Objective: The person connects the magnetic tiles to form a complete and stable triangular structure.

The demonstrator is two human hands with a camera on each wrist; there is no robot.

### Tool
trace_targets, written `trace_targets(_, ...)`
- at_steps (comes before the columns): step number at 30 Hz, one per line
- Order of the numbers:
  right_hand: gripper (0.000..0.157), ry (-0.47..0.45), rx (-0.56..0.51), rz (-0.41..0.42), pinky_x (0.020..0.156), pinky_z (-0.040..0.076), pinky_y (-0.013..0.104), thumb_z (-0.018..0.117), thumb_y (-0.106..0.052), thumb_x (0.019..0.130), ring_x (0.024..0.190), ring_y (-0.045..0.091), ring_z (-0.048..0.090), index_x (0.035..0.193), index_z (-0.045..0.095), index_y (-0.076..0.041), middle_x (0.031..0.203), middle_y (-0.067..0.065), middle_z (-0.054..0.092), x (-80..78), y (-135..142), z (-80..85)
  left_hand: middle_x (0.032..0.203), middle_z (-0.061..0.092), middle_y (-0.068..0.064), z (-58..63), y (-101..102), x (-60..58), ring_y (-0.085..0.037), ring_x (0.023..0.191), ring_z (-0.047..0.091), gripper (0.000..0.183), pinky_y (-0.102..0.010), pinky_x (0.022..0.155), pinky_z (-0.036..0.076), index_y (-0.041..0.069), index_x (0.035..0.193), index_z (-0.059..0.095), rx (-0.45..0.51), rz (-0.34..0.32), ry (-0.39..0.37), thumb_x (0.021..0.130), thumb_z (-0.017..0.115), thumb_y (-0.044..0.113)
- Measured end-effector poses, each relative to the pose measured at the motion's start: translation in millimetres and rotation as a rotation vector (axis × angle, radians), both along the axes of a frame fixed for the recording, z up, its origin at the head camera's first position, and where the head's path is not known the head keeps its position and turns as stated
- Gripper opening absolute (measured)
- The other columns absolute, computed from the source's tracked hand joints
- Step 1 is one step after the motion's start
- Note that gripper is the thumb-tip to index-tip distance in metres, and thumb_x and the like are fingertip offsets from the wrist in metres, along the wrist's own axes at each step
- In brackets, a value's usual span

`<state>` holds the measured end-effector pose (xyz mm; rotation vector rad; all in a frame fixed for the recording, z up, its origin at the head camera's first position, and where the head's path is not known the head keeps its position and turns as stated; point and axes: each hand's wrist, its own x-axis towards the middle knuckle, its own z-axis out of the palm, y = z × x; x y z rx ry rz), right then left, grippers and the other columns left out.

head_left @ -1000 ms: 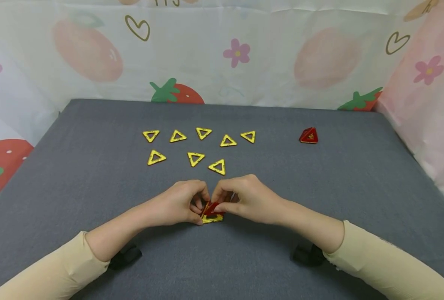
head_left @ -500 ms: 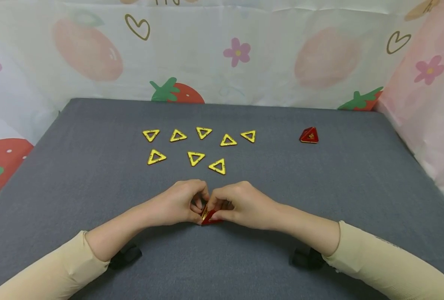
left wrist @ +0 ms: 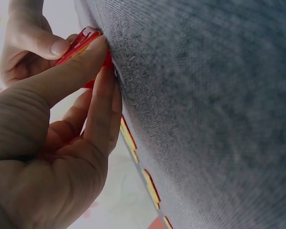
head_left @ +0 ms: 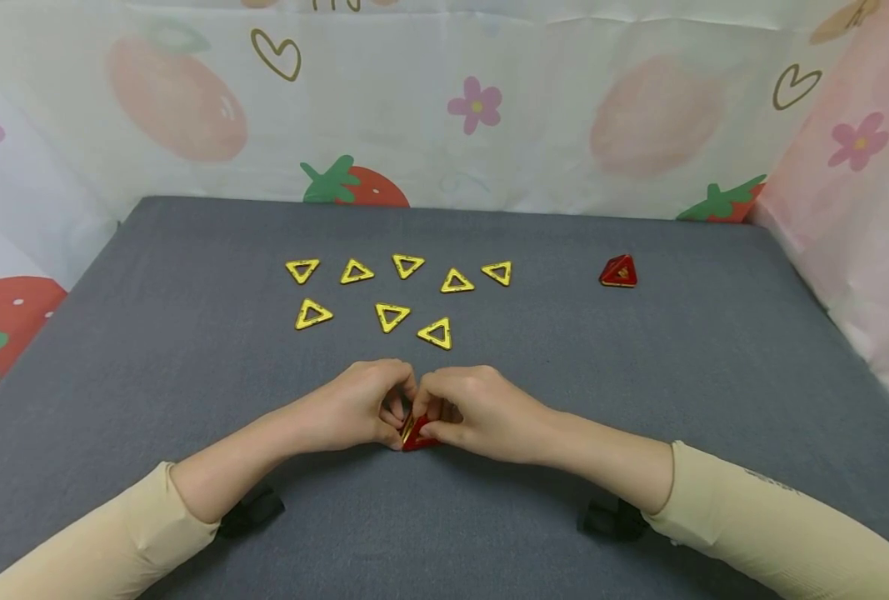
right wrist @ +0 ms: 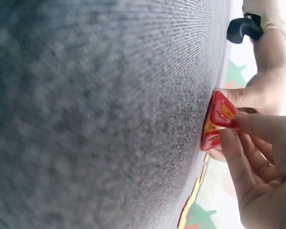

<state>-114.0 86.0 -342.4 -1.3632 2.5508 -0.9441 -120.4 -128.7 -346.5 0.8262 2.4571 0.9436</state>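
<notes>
Close to the front of the table, both hands meet over a small group of triangular magnetic tiles, red on the outer faces and yellow inside. My left hand grips the left side of the group between thumb and fingers. With thumb and fingertips, my right hand pinches a tilted red triangular tile on the right side. In the right wrist view another red tile leans beside it, low by the cloth. Fingers hide much of the group in the head view.
Several yellow triangular tiles lie flat in two loose rows beyond the hands. At the back right stands a red tile pyramid. Grey cloth covers the table, and a printed curtain hangs behind it.
My right hand has moved slightly left and down, bringing its red tile over the yellow base tile and against the others. My left hand stays nearly still.
</notes>
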Motion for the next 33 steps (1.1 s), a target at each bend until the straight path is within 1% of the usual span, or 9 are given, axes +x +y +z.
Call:
trace_targets(6,0.013,-0.012,0.005,-0.030,0.067,0.055,0.017,0.075,-0.008,0.086,0.074,0.002,0.062,0.093,0.065,-0.013,0.085,-0.003,0.069,0.4,-1.3,-0.1,0.096,0.059,-0.005,2.5,-1.2,1.4,-0.006,0.077,0.060,0.040,-0.018,0.068,0.053,0.008,0.098,0.062,-0.008,0.006,0.011,0.069,0.088,0.001)
trace_targets(10,0.014,-0.046,0.004,-0.049,0.065,0.053,0.016,0.076,-0.011,0.086,0.072,0.002,0.062,0.093,0.064,-0.014,0.083,-0.004,0.068,-0.2,-2.4,-1.0,0.098,0.061,-0.005,3.4,-3.7,3.2,-0.006,0.079,0.061,0.040,-0.017,0.069,0.053,0.009,0.100,0.065,-0.008,0.028,0.007,0.069,0.090,0.009)
trace_targets(14,0.014,-0.090,0.011,-0.080,0.063,0.051,0.014,0.076,-0.014,0.087,0.071,0.001,0.061,0.093,0.063,-0.015,0.081,-0.004,0.068,-0.9,-3.3,-2.6,0.093,0.065,-0.003,3.6,-5.3,6.1,-0.006,0.077,0.061,0.043,-0.018,0.068,0.053,0.009,0.103,0.065,0.008,0.061,-0.005,0.069,0.090,0.014)
trace_targets(17,0.015,-0.113,0.016,-0.102,0.062,0.050,0.014,0.076,-0.016,0.087,0.070,0.000,0.060,0.091,0.062,-0.015,0.080,-0.004,0.067,-1.0,-3.3,-3.3,0.085,0.067,-0.001,3.2,-4.7,9.5,-0.005,0.074,0.061,0.039,-0.019,0.066,0.053,0.008,0.099,0.063,0.031,0.091,-0.003,0.070,0.089,0.013)
trace_targets(20,0.017,-0.136,0.016,-0.121,0.062,0.051,0.015,0.077,-0.017,0.086,0.070,-0.001,0.059,0.090,0.061,-0.016,0.080,-0.005,0.066,-1.2,-2.7,-4.0,0.078,0.068,0.000,2.4,-2.1,13.2,-0.003,0.070,0.062,0.033,-0.018,0.062,0.052,0.008,0.092,0.061,0.036,0.117,0.020,0.072,0.088,0.011)
trace_targets(25,0.020,-0.187,0.005,-0.156,0.061,0.051,0.016,0.080,-0.022,0.083,0.069,-0.001,0.059,0.089,0.062,-0.016,0.078,-0.005,0.067,-2.8,-1.6,-5.2,0.073,0.068,0.001,0.6,1.8,16.6,-0.001,0.065,0.061,0.027,-0.017,0.058,0.051,0.010,0.085,0.062,0.018,0.130,0.078,0.074,0.086,0.011)
trace_targets(30,0.017,-0.213,0.039,-0.181,0.058,0.049,0.016,0.081,-0.025,0.082,0.067,-0.002,0.058,0.088,0.069,-0.015,0.079,-0.005,0.070,-4.1,0.1,-3.8,0.073,0.068,0.001,0.4,2.8,18.1,0.000,0.065,0.060,0.025,-0.016,0.059,0.050,0.010,0.083,0.062,0.012,0.130,0.109,0.075,0.086,0.011)
trace_targets(33,0.016,-0.219,0.068,-0.181,0.057,0.048,0.016,0.080,-0.027,0.082,0.066,-0.001,0.056,0.088,0.073,-0.014,0.081,-0.004,0.070,-4.3,2.0,-2.8,0.073,0.068,0.001,0.8,3.1,18.6,0.000,0.066,0.060,0.023,-0.016,0.059,0.050,0.010,0.082,0.063,0.011,0.127,0.121,0.075,0.085,0.010)
